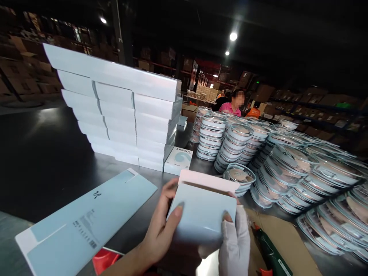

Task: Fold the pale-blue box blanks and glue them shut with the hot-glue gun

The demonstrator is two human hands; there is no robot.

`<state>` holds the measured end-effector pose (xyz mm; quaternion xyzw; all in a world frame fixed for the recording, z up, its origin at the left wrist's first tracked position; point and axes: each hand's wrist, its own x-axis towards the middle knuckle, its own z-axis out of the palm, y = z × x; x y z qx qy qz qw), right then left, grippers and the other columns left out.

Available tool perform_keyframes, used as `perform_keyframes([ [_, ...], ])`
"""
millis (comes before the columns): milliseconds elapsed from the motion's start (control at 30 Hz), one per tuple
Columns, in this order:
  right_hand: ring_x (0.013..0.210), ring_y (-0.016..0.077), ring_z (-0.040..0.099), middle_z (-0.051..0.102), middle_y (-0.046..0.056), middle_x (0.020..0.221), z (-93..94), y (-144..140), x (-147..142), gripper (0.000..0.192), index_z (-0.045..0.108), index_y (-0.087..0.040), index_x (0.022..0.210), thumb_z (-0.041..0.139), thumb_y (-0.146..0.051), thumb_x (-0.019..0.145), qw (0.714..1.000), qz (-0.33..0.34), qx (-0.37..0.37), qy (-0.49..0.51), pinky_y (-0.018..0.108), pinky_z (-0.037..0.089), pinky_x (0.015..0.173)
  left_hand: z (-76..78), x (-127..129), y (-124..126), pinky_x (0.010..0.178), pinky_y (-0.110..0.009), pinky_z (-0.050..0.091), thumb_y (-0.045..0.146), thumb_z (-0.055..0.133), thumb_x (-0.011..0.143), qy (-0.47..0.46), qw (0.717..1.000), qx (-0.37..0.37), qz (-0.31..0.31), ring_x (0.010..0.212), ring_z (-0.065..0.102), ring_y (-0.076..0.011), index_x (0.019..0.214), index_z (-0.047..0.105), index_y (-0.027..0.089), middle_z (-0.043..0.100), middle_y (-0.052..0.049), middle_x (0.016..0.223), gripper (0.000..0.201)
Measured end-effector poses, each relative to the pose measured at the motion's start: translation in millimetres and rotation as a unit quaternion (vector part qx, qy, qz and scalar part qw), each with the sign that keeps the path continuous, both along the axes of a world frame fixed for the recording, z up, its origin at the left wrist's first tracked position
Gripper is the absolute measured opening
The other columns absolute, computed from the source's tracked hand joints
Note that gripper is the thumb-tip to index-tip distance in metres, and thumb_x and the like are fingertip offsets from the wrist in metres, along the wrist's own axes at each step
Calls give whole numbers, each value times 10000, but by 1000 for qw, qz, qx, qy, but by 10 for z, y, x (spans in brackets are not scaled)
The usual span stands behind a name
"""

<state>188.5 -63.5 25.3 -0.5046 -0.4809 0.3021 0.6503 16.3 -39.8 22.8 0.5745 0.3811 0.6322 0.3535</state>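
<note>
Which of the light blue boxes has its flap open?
The box held in both hands, its white flap raised at the top; the small box beside the white stack lies closed.

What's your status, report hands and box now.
Left hand and gloved right hand both grip the pale blue cardboard box, its white flap open. Flat pale blue carton blank lies left. Stacked clear round containers right, apart.
</note>
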Motion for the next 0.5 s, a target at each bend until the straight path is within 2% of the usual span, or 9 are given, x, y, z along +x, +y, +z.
perform_keyframes([
  [67, 1505, 243, 379, 385, 44, 1648, 104, -29, -83, 722, 221, -357, 1608, 562, -479, 984, 1000, -8, 15, 22, 423, 394, 1182, 51, -3, -4, 1113, -468, 449, 393, 473, 1023, -17, 1000, -7, 4, 1435, 449, -312, 1213, 482, 319, 341, -77, 1613, 203],
  [133, 1534, 223, 317, 312, 38, 1681, 178, -64, -52, 780, 105, -377, 1623, 546, -495, 989, 1000, 8, 14, 12, 445, 325, 1219, 126, -92, 6, 1105, -459, 460, 386, 508, 997, 52, 996, -28, -66, 1394, 493, -310, 1199, 545, 320, 439, -72, 1538, 216],
  [200, 1491, 253, 406, 346, 61, 1666, 172, -142, 203, 799, 96, -370, 1624, 537, -527, 977, 999, 23, -6, -29, 473, 383, 1182, 196, -230, 34, 1083, -444, 483, 383, 627, 916, 150, 977, -47, -144, 1329, 550, -325, 1147, 649, 314, 574, -72, 1388, 242],
  [267, 1375, 300, 555, 499, 97, 1571, 64, -290, 708, 748, 255, -333, 1597, 542, -556, 943, 992, -21, -27, -120, 490, 468, 1099, 214, -364, 85, 1075, -456, 492, 366, 748, 813, 198, 965, -48, -167, 1307, 563, -352, 1166, 696, 326, 610, -76, 1345, 359],
  [333, 1159, 353, 700, 754, 133, 1230, -121, -508, 1344, 573, 599, -276, 1359, 602, -561, 862, 936, -163, -81, -301, 500, 515, 1004, 164, -452, 153, 1112, -506, 455, 375, 812, 755, 211, 963, -45, -160, 1346, 524, -384, 1204, 718, 341, 609, -83, 1383, 460],
  [367, 917, 367, 766, 812, 116, 949, -230, -630, 1645, 408, 738, -293, 1102, 626, -554, 808, 876, -205, -162, -406, 468, 572, 794, 119, -474, 190, 1135, -535, 426, 396, 825, 745, 214, 963, -45, -158, 1374, 495, -399, 1211, 730, 346, 613, -86, 1397, 479],
  [400, 654, 341, 747, 792, 92, 775, -342, -751, 1900, 308, 775, -329, 962, 613, -522, 786, 816, -182, -240, -493, 418, 528, 569, 67, -483, 225, 1148, -558, 405, 424, 833, 737, 211, 964, -43, -155, 1395, 470, -412, 1210, 742, 349, 625, -90, 1394, 487],
  [467, 448, 298, 643, 694, 73, 573, -555, -961, 2202, 247, 810, -362, 822, 628, -374, 654, 797, -140, -259, -527, 391, 432, 473, -43, -476, 288, 1161, -573, 386, 481, 839, 727, 208, 966, -37, -149, 1418, 442, -421, 1202, 758, 355, 652, -93, 1369, 498],
  [500, 430, 283, 620, 648, 65, 528, -644, -1045, 2242, 265, 816, -373, 807, 622, -335, 630, 810, -129, -247, -516, 391, 423, 479, -93, -468, 315, 1164, -568, 386, 503, 835, 729, 206, 967, -30, -147, 1421, 439, -418, 1206, 759, 358, 659, -93, 1360, 505],
])
